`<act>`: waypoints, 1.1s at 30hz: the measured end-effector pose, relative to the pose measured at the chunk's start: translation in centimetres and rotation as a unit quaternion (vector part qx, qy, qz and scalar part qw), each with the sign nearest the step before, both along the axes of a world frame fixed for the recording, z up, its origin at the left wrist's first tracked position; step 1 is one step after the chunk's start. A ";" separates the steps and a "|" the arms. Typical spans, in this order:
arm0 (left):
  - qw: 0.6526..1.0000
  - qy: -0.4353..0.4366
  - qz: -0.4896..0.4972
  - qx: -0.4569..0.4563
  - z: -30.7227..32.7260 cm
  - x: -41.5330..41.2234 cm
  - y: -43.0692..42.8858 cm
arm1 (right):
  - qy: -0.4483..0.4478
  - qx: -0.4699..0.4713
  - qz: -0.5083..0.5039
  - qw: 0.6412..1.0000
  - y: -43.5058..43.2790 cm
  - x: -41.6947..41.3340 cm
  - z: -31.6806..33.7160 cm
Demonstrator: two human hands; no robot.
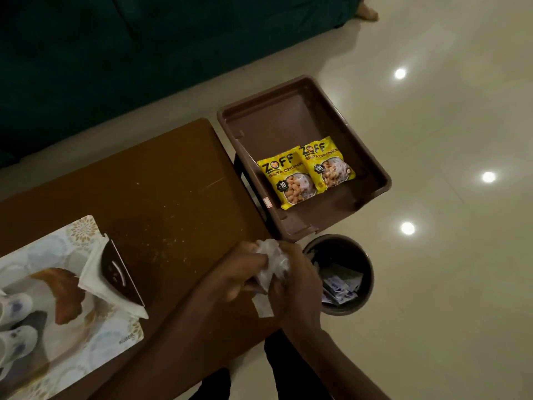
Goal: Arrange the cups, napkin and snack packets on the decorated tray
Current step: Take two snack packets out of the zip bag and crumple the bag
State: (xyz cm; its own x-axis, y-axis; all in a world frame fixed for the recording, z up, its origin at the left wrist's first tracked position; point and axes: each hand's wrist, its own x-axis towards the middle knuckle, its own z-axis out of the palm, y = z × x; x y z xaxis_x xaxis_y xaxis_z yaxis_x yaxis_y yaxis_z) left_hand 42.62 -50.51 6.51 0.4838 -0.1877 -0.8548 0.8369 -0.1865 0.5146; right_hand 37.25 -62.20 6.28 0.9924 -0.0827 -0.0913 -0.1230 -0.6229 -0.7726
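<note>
The decorated tray (86,342) lies at the table's left front, patterned in white and gold. On it rest two white cups (16,324) at the left edge and a folded white napkin (95,281) under a dark napkin holder (118,272). Two yellow snack packets (288,179) (328,163) lie side by side in a brown plastic bin (372,166) past the table's right end. My left hand (233,272) and my right hand (294,284) are together at the table's right corner, both closed on a crumpled clear plastic wrapper (272,261).
A round dark waste bin (366,272) with discarded wrappers stands on the floor just right of my hands. The brown table (173,183) carries scattered crumbs. A dark green sofa (115,53) fills the far side. Glossy floor tiles spread to the right.
</note>
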 end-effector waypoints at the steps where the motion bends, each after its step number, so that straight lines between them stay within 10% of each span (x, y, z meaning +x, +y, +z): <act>1: 1.000 0.016 -0.018 -0.018 -0.3 -0.1 -0.4 | 0.003 0.020 0.003 1.000 -0.6 -0.2 0.0; 15: 0.974 0.002 -0.221 -0.056 -1.9 -1.0 -8.6 | 0.106 -0.033 0.147 0.983 -10.9 -1.8 -2.4; 33: 1.000 -0.011 0.000 -0.014 -2.9 -2.3 -9.5 | 0.228 -0.243 -0.032 0.942 -19.3 1.6 -13.3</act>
